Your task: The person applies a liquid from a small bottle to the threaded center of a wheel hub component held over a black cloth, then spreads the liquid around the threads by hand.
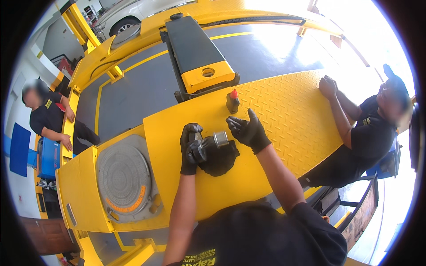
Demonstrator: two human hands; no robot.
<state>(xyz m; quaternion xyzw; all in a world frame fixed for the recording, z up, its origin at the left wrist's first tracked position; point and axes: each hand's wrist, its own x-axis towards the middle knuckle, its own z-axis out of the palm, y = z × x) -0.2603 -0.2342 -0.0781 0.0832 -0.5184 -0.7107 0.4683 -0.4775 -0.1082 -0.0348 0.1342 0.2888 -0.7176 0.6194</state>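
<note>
My left hand [191,148], in a black glove, is closed around a metal part with a ribbed, dark grey body and a shiny cylindrical end [220,138]. The part points to the right, above the yellow platform [177,111]. Below it lies a black, soft-looking thing [219,162], perhaps a cloth; its exact kind is unclear. My right hand [249,131], also black-gloved, is held just right of the shiny end, apart from it, with fingers spread and nothing in them. Beyond both hands stands a small dark bottle [232,103] with a red cap.
A round grey turntable plate [124,177] is set into the platform at left. A black-and-yellow lift beam [195,48] stretches away ahead. One person [377,119] leans on the platform at right; another [51,111] stands at far left. A white car [137,11] is behind.
</note>
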